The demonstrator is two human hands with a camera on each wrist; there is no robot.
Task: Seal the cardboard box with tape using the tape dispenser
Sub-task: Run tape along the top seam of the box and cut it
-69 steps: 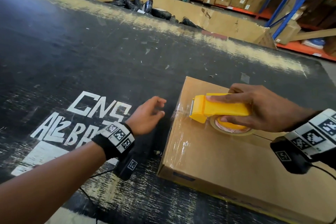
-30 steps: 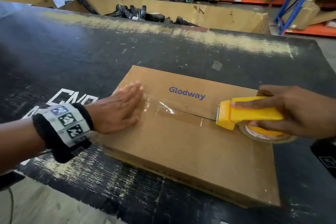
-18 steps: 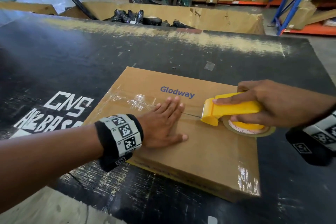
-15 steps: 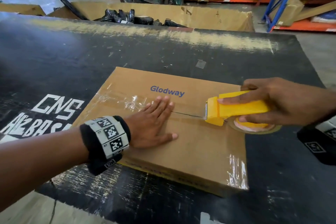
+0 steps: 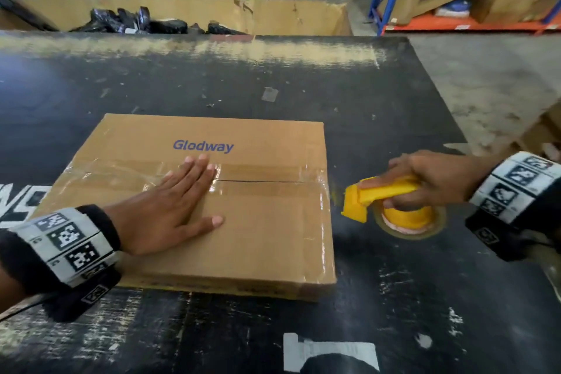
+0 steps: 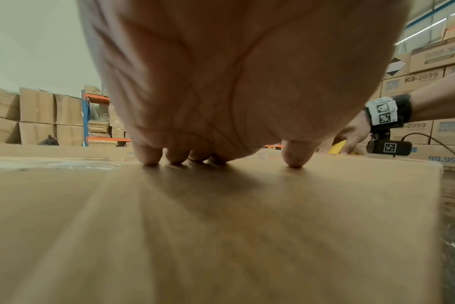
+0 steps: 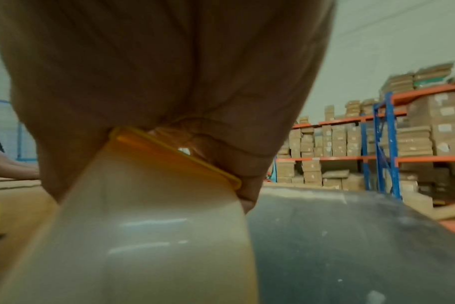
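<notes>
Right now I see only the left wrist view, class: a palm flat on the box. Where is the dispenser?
Observer: In the head view the dispenser is off the box, just beyond its right edge, over the table.
Operator: How is it held?
Observer: By the right hand. In the right wrist view its fingers curl round the yellow handle.
Operator: Does tape cover the seam?
Observer: Yes, clear tape runs along the seam to the right edge. I cannot tell whether it is cut.
</notes>
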